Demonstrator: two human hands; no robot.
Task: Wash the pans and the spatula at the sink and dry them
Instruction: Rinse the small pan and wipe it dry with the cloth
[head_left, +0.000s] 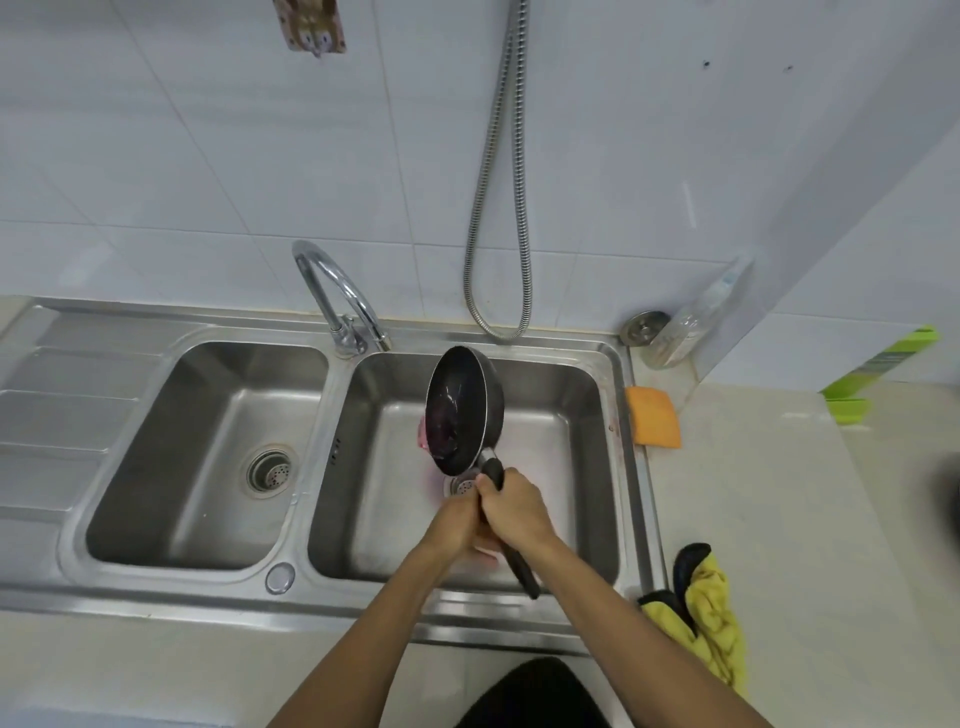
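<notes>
A small dark frying pan (465, 410) hangs tilted on its side over the right basin (582, 499) of a steel double sink, its inside facing left. My right hand (519, 509) is closed around the pan's black handle (524, 571), whose end sticks out toward me. My left hand (454, 525) presses against the right one from the left, its fingers hidden under it. Something pink (488, 553) shows just beneath both hands, and more pink (422, 436) shows behind the pan. No spatula is in sight.
The chrome tap (332, 280) arches between the basins and no water shows. The left basin (208, 452) holds nothing. An orange sponge (653, 418), a yellow-and-black cloth (714, 623) and a clear bottle (696, 317) are on the counter to the right. A metal hose (498, 208) hangs on the wall.
</notes>
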